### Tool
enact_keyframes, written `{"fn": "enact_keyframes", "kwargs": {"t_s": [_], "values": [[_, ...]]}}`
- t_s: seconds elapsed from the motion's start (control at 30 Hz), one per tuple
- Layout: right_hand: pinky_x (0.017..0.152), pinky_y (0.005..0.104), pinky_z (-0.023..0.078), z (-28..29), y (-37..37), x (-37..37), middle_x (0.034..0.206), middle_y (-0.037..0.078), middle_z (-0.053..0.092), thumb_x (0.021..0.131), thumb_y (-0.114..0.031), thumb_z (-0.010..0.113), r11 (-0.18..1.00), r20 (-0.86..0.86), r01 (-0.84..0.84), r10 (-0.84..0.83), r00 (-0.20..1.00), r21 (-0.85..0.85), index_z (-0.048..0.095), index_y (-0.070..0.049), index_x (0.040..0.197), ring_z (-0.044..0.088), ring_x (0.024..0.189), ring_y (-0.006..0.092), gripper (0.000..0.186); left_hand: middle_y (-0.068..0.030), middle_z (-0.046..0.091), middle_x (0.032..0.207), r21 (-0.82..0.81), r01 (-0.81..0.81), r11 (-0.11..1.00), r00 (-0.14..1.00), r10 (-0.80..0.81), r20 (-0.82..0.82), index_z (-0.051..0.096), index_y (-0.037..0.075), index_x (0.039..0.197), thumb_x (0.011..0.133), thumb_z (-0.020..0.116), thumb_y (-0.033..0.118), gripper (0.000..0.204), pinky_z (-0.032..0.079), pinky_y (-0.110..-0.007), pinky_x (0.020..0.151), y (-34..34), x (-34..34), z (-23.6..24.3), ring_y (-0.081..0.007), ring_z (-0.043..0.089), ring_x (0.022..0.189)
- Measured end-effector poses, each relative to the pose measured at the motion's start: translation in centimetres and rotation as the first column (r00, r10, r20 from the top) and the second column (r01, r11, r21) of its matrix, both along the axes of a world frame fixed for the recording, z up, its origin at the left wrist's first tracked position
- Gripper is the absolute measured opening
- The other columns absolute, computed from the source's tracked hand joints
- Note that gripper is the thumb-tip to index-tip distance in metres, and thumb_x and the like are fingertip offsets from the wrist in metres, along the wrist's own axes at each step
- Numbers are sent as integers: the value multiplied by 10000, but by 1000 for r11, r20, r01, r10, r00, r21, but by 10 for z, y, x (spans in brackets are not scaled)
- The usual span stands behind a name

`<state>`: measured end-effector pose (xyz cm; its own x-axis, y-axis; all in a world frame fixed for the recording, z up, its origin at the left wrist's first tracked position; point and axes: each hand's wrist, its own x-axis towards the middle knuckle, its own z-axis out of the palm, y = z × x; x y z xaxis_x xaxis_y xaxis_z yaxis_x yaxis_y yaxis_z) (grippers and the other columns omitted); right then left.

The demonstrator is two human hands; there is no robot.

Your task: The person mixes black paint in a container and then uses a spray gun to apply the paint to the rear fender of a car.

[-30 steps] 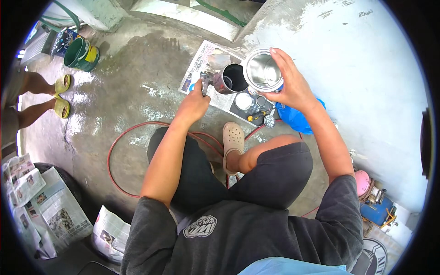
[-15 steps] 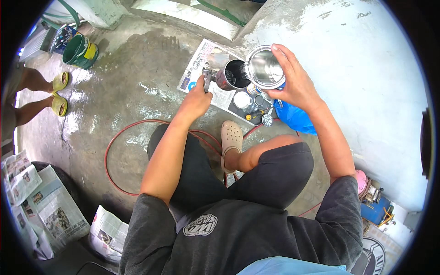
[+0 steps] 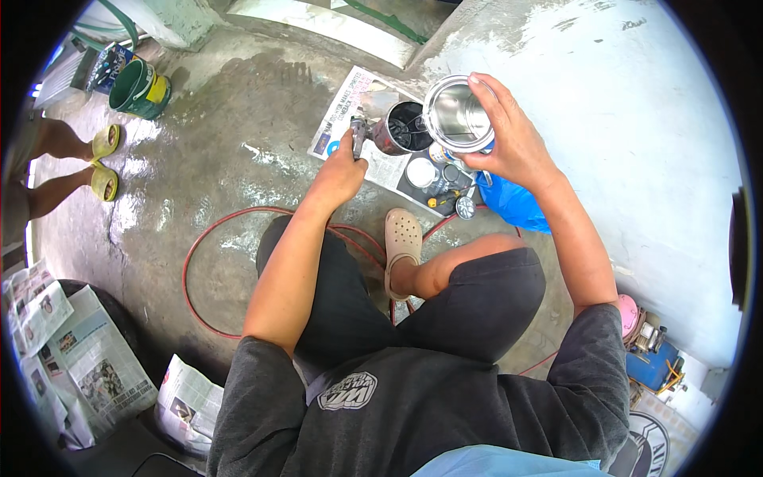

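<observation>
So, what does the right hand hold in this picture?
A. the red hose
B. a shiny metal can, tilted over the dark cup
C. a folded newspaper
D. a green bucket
B: the right hand grips the shiny metal can by its side, tilted, its open mouth facing the camera, just beside and above the dark cup, while the left hand grips the spray gun.

Wet concrete floor [image 3: 199, 167] — newspaper [image 3: 373, 135] (red hose [image 3: 191, 262])

Overhead from a head-worn fisheye camera, looking steeply down at a crouching person.

The single view sits close above the shoulders; forearms rise from the lower edge, the concrete floor [image 3: 199, 175] stretches beyond the left hand [image 3: 340, 173], and edges curve toward the dark round rim.
</observation>
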<state>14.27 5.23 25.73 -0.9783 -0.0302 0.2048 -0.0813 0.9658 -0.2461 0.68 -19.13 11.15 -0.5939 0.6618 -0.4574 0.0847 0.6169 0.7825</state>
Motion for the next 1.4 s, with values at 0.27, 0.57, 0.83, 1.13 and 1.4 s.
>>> {"fn": "enact_keyframes", "kwargs": {"t_s": [0.27, 0.57, 0.83, 1.13, 1.4], "values": [[1167, 439, 387, -26, 5, 6, 1504, 222, 421, 636, -254, 938, 977, -108, 124, -144, 984, -174, 324, -29, 1547, 446, 1394, 387, 1121, -326, 589, 1254, 29, -47, 998, 996, 45, 83, 234, 3, 1594, 908, 531, 200, 773, 437, -440, 1048, -1, -2, -19, -406, 589, 1197], [1159, 389, 391, -149, -6, 14, 1475, 202, 448, 721, -218, 932, 576, -119, 236, -511, 851, -783, 212, 21, 1575, 482, 1369, 277, 1143, -172, 708, 928, 43, -159, 986, 969, 148, 198, 188, -19, 1607, 897, 552, 222, 833, 505, -349, 855, -3, -5, -28, -233, 690, 866], [1180, 447, 347, -311, -12, -23, 1490, 272, 390, 679, -369, 934, 626, -100, 465, -655, 749, -626, 310, 37, 1514, 403, 1396, 410, 1119, -138, 683, 1006, 13, -319, 948, 938, 313, 145, 349, 14, 1523, 923, 553, 180, 655, 517, -362, 806, -46, -8, -37, -226, 700, 876], [1213, 456, 310, -353, -23, -9, 1557, 287, 321, 696, -427, 928, 544, 8, 588, -730, 684, -599, 240, 50, 1538, 340, 1460, 418, 1187, -111, 689, 986, -11, -342, 940, 920, 337, 199, 462, 5, 1370, 944, 583, 175, 475, 499, -322, 790, -64, -8, -60, -189, 678, 855], [1125, 476, 415, -273, 12, 40, 1471, 269, 461, 814, -274, 826, 764, -53, 598, -626, 778, -242, 489, -19, 1443, 470, 1354, 437, 758, -121, 722, 938, 12, -251, 968, 959, 247, 137, 285, -15, 1567, 918, 570, 189, 738, 509, -351, 828, -40, -17, -66, -214, 682, 880]]}}
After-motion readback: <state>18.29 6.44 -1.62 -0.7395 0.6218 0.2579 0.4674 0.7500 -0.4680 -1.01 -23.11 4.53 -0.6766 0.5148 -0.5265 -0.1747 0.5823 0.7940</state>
